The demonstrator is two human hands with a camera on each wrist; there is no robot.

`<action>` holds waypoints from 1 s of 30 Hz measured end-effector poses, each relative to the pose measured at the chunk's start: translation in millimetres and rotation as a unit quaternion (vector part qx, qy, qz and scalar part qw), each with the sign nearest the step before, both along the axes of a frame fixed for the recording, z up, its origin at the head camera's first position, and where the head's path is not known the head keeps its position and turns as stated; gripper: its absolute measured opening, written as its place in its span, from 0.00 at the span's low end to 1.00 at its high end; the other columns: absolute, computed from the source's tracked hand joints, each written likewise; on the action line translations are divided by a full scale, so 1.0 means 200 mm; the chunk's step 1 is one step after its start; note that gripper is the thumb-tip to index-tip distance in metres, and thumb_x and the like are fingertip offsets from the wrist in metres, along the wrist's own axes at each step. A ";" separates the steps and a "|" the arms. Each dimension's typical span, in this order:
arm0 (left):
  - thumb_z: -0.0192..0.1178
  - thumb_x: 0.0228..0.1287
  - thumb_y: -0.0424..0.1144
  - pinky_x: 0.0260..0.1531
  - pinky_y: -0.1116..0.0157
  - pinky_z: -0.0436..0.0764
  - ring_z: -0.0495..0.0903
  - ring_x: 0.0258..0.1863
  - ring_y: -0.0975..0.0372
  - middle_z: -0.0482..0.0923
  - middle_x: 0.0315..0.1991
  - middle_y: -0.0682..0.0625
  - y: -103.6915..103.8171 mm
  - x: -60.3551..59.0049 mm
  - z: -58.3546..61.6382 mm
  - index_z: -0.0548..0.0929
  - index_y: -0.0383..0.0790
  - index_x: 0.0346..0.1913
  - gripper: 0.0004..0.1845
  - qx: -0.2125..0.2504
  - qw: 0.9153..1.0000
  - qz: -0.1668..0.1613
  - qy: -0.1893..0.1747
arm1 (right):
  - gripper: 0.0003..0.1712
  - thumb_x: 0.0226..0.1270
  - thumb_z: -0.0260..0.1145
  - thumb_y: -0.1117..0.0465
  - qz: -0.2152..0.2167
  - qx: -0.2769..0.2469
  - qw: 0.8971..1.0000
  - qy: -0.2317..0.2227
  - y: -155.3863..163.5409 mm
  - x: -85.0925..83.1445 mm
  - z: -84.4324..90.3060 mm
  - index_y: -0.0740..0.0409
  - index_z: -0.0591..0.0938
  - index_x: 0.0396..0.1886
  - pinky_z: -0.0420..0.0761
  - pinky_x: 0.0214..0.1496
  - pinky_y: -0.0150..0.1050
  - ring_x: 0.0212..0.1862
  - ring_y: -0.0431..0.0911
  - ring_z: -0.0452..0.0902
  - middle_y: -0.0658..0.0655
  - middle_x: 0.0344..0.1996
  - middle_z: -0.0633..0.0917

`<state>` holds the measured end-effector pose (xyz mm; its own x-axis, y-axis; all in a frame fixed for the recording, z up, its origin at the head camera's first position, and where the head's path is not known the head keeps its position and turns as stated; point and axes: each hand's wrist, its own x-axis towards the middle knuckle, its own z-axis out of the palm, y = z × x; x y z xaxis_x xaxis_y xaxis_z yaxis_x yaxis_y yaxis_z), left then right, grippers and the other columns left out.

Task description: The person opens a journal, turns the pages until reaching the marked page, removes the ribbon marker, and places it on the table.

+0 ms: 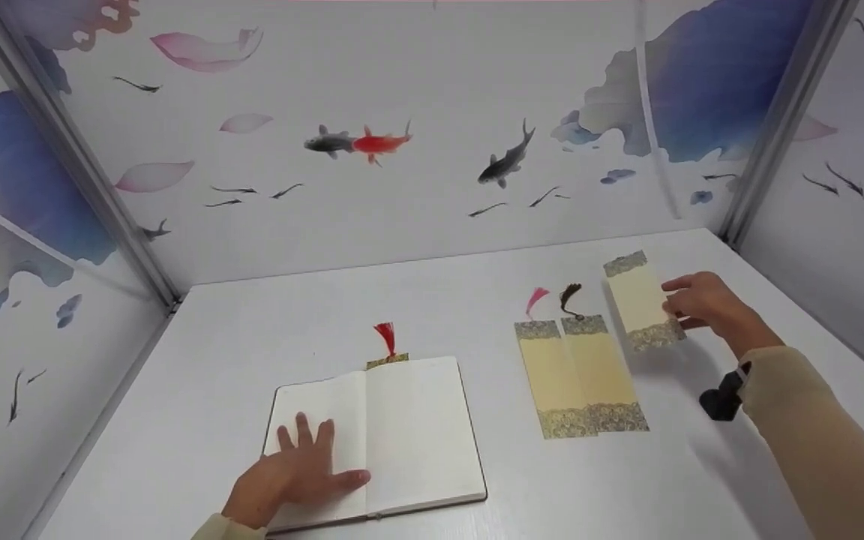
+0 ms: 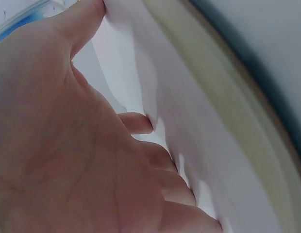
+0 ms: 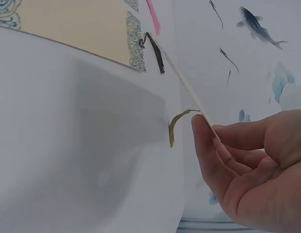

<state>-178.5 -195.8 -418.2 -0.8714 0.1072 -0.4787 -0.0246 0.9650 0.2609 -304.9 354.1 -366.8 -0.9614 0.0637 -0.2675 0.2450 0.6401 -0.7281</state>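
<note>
The bookmark (image 1: 633, 300) farthest right is cream with blue-grey scrollwork bands at both ends and an olive-gold tassel (image 3: 174, 126); the pair of bookmarks (image 1: 603, 367) nearer the centre matches, one pink tassel (image 1: 536, 300), one dark brown tassel (image 1: 568, 298). Lower left, I see a white-paged notebook (image 1: 417, 427) and a red tassel (image 1: 386, 337). Blue leaves (image 1: 724, 82) tint the white back wall (image 1: 432, 82).

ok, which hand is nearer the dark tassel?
The right hand. It holds a bookmark to the right of the dark tassel; the left hand is farther off, to its left, on the open notebook.
</note>
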 end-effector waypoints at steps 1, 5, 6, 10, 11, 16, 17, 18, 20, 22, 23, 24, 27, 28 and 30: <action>0.57 0.55 0.77 0.62 0.22 0.54 0.36 0.73 0.21 0.35 0.76 0.19 0.00 0.00 0.00 0.50 0.28 0.77 0.64 0.001 1.000 -0.004 0.002 | 0.35 0.73 0.53 0.66 0.008 -0.001 1.000 -0.002 0.01 0.01 -0.01 0.78 0.56 0.74 0.83 0.46 0.38 0.48 0.49 0.78 0.79 0.64 0.69; 0.56 0.55 0.78 0.61 0.22 0.54 0.36 0.73 0.21 0.35 0.75 0.18 0.00 0.00 0.00 0.50 0.27 0.76 0.65 0.005 1.000 -0.013 0.001 | 0.36 0.73 0.54 0.66 0.030 0.002 0.999 -0.014 0.05 0.05 -0.06 0.79 0.55 0.74 0.82 0.43 0.38 0.43 0.45 0.77 0.77 0.60 0.72; 0.55 0.55 0.78 0.61 0.22 0.54 0.36 0.73 0.21 0.34 0.76 0.18 0.00 0.00 0.01 0.50 0.27 0.77 0.65 0.004 1.000 -0.011 -0.002 | 0.36 0.73 0.54 0.65 0.031 0.005 0.999 -0.018 0.05 0.06 -0.08 0.79 0.56 0.74 0.83 0.43 0.37 0.42 0.44 0.77 0.76 0.58 0.74; 0.56 0.55 0.78 0.62 0.23 0.53 0.35 0.73 0.22 0.33 0.76 0.19 0.00 -0.01 0.01 0.49 0.28 0.77 0.65 0.001 1.000 -0.001 -0.009 | 0.36 0.71 0.55 0.65 0.033 0.011 0.999 -0.026 0.07 0.10 -0.13 0.80 0.58 0.73 0.83 0.41 0.37 0.39 0.44 0.75 0.67 0.49 0.79; 0.56 0.55 0.77 0.62 0.23 0.53 0.35 0.74 0.22 0.33 0.76 0.20 -0.01 -0.01 0.01 0.48 0.28 0.77 0.65 0.001 1.000 0.000 -0.010 | 0.36 0.71 0.56 0.65 0.033 0.011 0.999 -0.028 0.08 0.11 -0.15 0.80 0.58 0.72 0.83 0.41 0.37 0.38 0.44 0.75 0.65 0.46 0.80; 0.58 0.55 0.76 0.62 0.23 0.54 0.35 0.74 0.23 0.33 0.77 0.20 0.00 -0.01 0.00 0.48 0.29 0.77 0.65 0.001 1.000 0.008 -0.016 | 0.35 0.70 0.56 0.66 0.040 0.006 0.999 -0.036 0.09 0.16 -0.22 0.81 0.59 0.72 0.80 0.37 0.38 0.32 0.42 0.73 0.52 0.30 0.79; 0.58 0.55 0.77 0.62 0.23 0.54 0.35 0.74 0.23 0.33 0.77 0.21 0.00 -0.01 0.00 0.48 0.29 0.77 0.65 0.001 1.000 0.009 -0.016 | 0.35 0.69 0.56 0.67 0.041 0.010 0.999 -0.034 0.09 0.17 -0.23 0.81 0.60 0.71 0.80 0.36 0.38 0.31 0.42 0.73 0.54 0.30 0.80; 0.58 0.55 0.77 0.62 0.23 0.55 0.35 0.74 0.23 0.33 0.77 0.21 0.00 -0.01 0.00 0.48 0.29 0.78 0.65 0.001 1.000 0.010 -0.016 | 0.36 0.67 0.56 0.67 0.043 0.013 0.998 -0.033 0.09 0.18 -0.23 0.82 0.60 0.70 0.80 0.36 0.39 0.31 0.43 0.73 0.58 0.30 0.81; 0.57 0.55 0.77 0.62 0.23 0.55 0.35 0.74 0.23 0.33 0.77 0.21 0.00 -0.01 0.00 0.48 0.30 0.78 0.64 0.003 1.000 0.009 -0.014 | 0.37 0.65 0.58 0.67 0.042 0.022 0.998 -0.032 0.09 0.19 -0.24 0.82 0.61 0.70 0.80 0.36 0.40 0.33 0.44 0.74 0.67 0.38 0.82; 0.57 0.56 0.77 0.61 0.23 0.56 0.36 0.74 0.23 0.34 0.77 0.21 -0.01 -0.01 0.00 0.48 0.29 0.78 0.64 0.001 1.000 0.004 -0.010 | 0.38 0.64 0.61 0.65 0.041 0.037 0.998 -0.029 0.08 0.21 -0.24 0.83 0.62 0.68 0.81 0.37 0.41 0.36 0.48 0.76 0.76 0.49 0.80; 0.57 0.56 0.77 0.61 0.23 0.56 0.36 0.74 0.23 0.34 0.77 0.20 -0.01 0.00 0.00 0.48 0.29 0.78 0.64 0.000 1.000 0.001 -0.008 | 0.39 0.63 0.62 0.64 0.038 0.042 0.998 -0.029 0.08 0.22 -0.24 0.83 0.62 0.68 0.82 0.38 0.43 0.39 0.51 0.77 0.79 0.55 0.77; 0.56 0.56 0.77 0.61 0.23 0.56 0.36 0.74 0.23 0.34 0.76 0.20 -0.01 0.00 0.01 0.49 0.29 0.77 0.64 0.000 1.000 -0.002 -0.006 | 0.39 0.64 0.63 0.63 0.039 0.049 0.998 -0.029 0.07 0.22 -0.24 0.84 0.62 0.67 0.83 0.39 0.44 0.41 0.55 0.78 0.81 0.56 0.75; 0.56 0.56 0.77 0.61 0.23 0.56 0.37 0.73 0.22 0.35 0.76 0.19 0.00 0.00 0.01 0.50 0.27 0.77 0.64 -0.002 1.000 -0.009 -0.002 | 0.40 0.65 0.66 0.59 0.038 0.075 0.996 -0.021 0.05 0.24 -0.24 0.85 0.63 0.66 0.85 0.40 0.47 0.45 0.62 0.80 0.82 0.55 0.74; 0.56 0.56 0.77 0.62 0.23 0.56 0.36 0.73 0.22 0.35 0.76 0.19 0.00 0.00 0.01 0.50 0.27 0.77 0.64 -0.001 1.000 -0.008 -0.003 | 0.40 0.65 0.67 0.59 0.039 0.082 0.996 -0.018 0.04 0.24 -0.23 0.85 0.64 0.65 0.85 0.40 0.47 0.45 0.63 0.80 0.82 0.54 0.74; 0.56 0.55 0.78 0.62 0.23 0.55 0.36 0.73 0.22 0.35 0.76 0.19 0.00 0.00 0.01 0.49 0.27 0.77 0.65 -0.002 1.000 -0.008 -0.006 | 0.40 0.65 0.67 0.59 0.046 0.097 0.994 -0.014 0.02 0.24 -0.23 0.86 0.64 0.64 0.85 0.38 0.48 0.43 0.63 0.82 0.83 0.53 0.75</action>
<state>-178.7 -196.7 -416.2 -0.8641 0.1196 -0.4888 -0.0117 0.9663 0.2572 -255.9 359.0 -412.8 -0.9577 0.0293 -0.2863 0.1981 0.7888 -0.5819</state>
